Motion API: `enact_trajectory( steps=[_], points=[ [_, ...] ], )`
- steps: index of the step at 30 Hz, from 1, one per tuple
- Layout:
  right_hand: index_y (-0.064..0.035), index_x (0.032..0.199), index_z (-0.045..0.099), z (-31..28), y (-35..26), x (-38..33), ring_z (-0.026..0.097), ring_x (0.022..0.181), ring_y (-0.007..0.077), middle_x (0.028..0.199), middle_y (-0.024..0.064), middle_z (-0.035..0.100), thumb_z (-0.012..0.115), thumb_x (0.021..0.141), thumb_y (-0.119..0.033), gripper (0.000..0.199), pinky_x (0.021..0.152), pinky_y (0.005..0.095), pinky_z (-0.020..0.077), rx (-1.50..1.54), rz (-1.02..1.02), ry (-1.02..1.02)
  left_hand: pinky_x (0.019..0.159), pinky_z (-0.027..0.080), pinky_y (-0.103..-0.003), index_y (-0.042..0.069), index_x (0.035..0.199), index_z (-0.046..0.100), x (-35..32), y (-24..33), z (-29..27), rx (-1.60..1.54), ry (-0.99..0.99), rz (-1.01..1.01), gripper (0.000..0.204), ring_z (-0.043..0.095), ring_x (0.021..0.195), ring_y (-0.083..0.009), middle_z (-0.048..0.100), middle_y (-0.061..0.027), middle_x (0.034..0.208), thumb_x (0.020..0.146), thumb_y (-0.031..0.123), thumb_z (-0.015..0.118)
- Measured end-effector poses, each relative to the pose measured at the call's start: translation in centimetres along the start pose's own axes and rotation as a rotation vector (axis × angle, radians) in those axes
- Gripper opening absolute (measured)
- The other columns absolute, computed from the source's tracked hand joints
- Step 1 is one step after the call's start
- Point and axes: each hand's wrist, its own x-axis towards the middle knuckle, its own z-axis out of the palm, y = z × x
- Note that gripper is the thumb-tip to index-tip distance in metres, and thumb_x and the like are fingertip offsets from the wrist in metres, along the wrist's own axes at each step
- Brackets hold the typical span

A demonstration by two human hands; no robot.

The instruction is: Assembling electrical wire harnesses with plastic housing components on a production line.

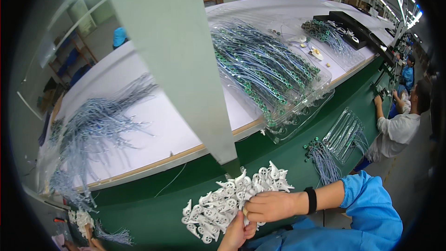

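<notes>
Both of my hands meet at the near edge of a pile of white plastic parts (211, 216), each with a spoked round end and a narrow arm. My left hand (238, 232) is closed in a pinch, its thumb pointing up. Just to its right, my right hand (272, 206) comes in from the right with its fingers curled and closed, a black band on the wrist. Between the fingertips is something small, mostly hidden; a pale bit and a thin dark line show there, but I cannot tell what it is.
Farther right on the green bench (290, 158) lie wired green boards (323, 160) and a clear tray (344, 135). The white shelf ahead holds stacked trays of wired boards (265, 65) and loose wires (102, 116). A grey post (172, 56) rises before me. Co-workers sit at right; another's hand (90, 237) shows lower left.
</notes>
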Motion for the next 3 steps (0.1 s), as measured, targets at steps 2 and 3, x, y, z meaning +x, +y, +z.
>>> enact_trajectory(
  steps=[2,3],
  points=[
    [-0.0044,0.091,0.053,-0.6,-0.1,-0.5,0.055,0.081,0.0193,0.094,0.008,0.054,0.056,0.074,-0.015,0.02,0.068,0.0277,0.0481,0.022,0.047,0.017,0.041,0.024,-0.02,0.012,0.107,0.048,0.7,-1.6,0.1,-0.012,0.097,0.071,0.034,0.03,0.045,-0.007,0.036,0.0038,0.058,0.1,0.042,0.035],
    [-0.0044,0.092,0.054,-0.6,0.2,-1.2,0.056,0.081,0.0192,0.095,0.008,0.055,0.056,0.075,-0.015,0.02,0.067,0.0272,0.048,0.045,0.086,0.053,0.041,0.024,-0.02,0.012,0.107,0.048,2.3,-2.5,-0.5,-0.038,0.094,0.049,0.034,0.03,0.045,-0.007,0.036,0.0038,0.058,0.1,0.042,0.035]
  ],
)
